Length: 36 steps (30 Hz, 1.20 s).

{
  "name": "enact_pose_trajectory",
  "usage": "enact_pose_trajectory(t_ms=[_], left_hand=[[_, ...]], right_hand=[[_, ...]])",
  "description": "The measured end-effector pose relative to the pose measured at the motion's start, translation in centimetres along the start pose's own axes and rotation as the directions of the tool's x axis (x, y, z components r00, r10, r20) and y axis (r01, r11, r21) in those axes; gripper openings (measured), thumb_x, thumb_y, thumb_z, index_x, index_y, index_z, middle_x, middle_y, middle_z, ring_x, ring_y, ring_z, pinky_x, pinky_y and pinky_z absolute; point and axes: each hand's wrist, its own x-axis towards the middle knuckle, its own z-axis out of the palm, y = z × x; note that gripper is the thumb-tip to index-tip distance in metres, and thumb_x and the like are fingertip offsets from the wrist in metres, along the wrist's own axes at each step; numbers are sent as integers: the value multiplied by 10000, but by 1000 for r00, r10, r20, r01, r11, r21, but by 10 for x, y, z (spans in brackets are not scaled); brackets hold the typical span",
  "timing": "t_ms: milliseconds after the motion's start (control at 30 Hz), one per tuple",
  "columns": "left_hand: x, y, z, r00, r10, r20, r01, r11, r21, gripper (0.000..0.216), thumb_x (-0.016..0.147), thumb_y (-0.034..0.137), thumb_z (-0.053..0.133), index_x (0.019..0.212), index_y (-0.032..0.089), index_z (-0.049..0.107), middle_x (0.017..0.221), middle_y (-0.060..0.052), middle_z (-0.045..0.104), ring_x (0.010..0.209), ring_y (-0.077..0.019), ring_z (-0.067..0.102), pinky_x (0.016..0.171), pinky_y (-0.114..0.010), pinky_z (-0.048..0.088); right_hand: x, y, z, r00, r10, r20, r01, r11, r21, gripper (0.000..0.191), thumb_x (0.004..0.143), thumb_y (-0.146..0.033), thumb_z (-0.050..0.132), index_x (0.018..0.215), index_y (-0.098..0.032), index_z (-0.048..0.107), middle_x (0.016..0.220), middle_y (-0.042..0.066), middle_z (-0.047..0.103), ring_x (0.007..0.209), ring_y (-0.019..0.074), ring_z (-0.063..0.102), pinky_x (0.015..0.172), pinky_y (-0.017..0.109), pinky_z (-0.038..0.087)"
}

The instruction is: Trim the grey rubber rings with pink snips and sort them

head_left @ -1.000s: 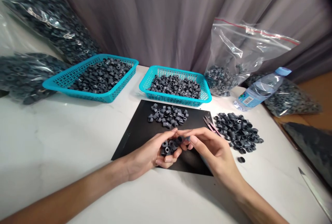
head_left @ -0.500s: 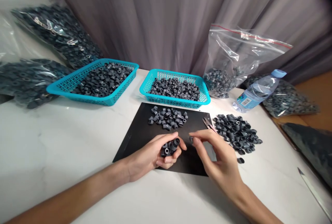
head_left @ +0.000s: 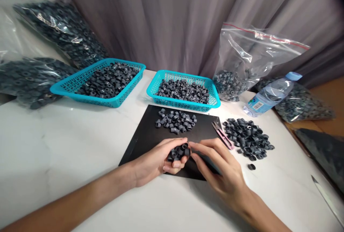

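Observation:
My left hand (head_left: 154,158) is cupped around a handful of small dark grey plastic caps (head_left: 177,153), short hollow pieces, some showing a round hole. Against the right side of that handful, the thumb and forefinger of my right hand (head_left: 224,169) pinch one more cap (head_left: 187,152). Both hands are above a black mat (head_left: 146,131), their fingertips almost meeting. A loose cluster of caps (head_left: 176,121) lies on the mat's far part. Pink-handled thread snips (head_left: 224,137) rest at the mat's right edge, beside a larger heap of caps (head_left: 248,137) on the white table.
Two turquoise baskets (head_left: 116,102) (head_left: 182,106) of caps stand at the back. Filled plastic bags (head_left: 72,31) lean at the left. Behind the heap are an upright zip bag (head_left: 239,60) and a tilted water bottle (head_left: 271,96). A pointed blade (head_left: 324,194) lies at the right edge.
My right hand has moved left, bringing its pinched cap up to the handful in my left hand. The snips' pink handles now show. The whole view has shifted slightly.

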Motion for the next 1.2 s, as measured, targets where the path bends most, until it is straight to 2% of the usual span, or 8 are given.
enact_pose_trajectory(t_ms=[233, 400, 600, 800, 967, 1100, 1200], left_hand=[[0, -1, -3, 999, -15, 40, 15, 1000, 15, 327, 936, 421, 644, 800, 128, 591, 685, 6, 533, 503, -35, 341, 442, -170, 158], [-1, 1, -1, 999, -43, 33, 43, 999, -14, 335, 894, 425, 684, 769, 147, 544, 631, 44, 455, 497, -34, 255, 449, -177, 134], [-1, -1, 6, 1000, 0, -31, 3, 996, 86, 347, 869, 454, 698, 792, 168, 516, 588, 71, 406, 520, -51, 243, 481, -197, 141], [-4, -3, 9, 1000, 8, -8, -7, 990, 142, 378, 919, 482, 644, 770, 165, 503, 621, 78, 366, 544, -59, 228, 480, -197, 127], [-4, 1, 2, 999, -20, 42, 16, 994, 105, 408, 971, 479, 576, 727, 190, 423, 593, 95, 312, 520, -56, 171, 458, -177, 138], [-5, 12, -3, 1000, -29, -5, 29, 997, 69, 397, 975, 359, 563, 664, 189, 386, 581, 96, 303, 481, -36, 137, 409, -150, 87], [-7, 24, -5, 993, 38, -108, -41, 999, -29, 376, 982, 264, 526, 641, 180, 391, 580, 101, 294, 452, -22, 110, 378, -134, 80]], right_hand=[[3, 1, -2, 996, 88, -29, -86, 994, 71, 256, 980, -114, 587, 1212, -212, 635, 995, 76, 648, 846, 188, 654, 726, 315, 573], [4, -3, 1, 999, 47, 8, -48, 994, 102, 249, 952, -128, 656, 1189, -202, 645, 1003, 78, 658, 863, 185, 649, 725, 299, 574], [3, -8, 11, 997, 64, -35, -61, 994, 86, 206, 957, -137, 661, 1152, -202, 675, 971, 72, 652, 839, 181, 666, 708, 289, 574], [2, -14, 11, 996, 66, -63, -58, 991, 121, 203, 951, -164, 688, 1149, -202, 665, 954, 62, 659, 802, 175, 660, 696, 287, 561], [0, 2, 7, 986, 151, -69, -144, 985, 97, 162, 991, -145, 610, 1135, -210, 647, 959, 51, 630, 762, 152, 613, 660, 280, 531], [2, 24, 9, 974, 220, -54, -223, 973, -52, 130, 1018, -183, 562, 1074, -222, 672, 997, 74, 641, 886, 206, 624, 752, 349, 558], [4, 30, 12, 980, 193, 43, -184, 972, -148, 219, 1024, -228, 557, 1216, -243, 661, 1240, 114, 635, 1123, 277, 600, 934, 464, 563]])
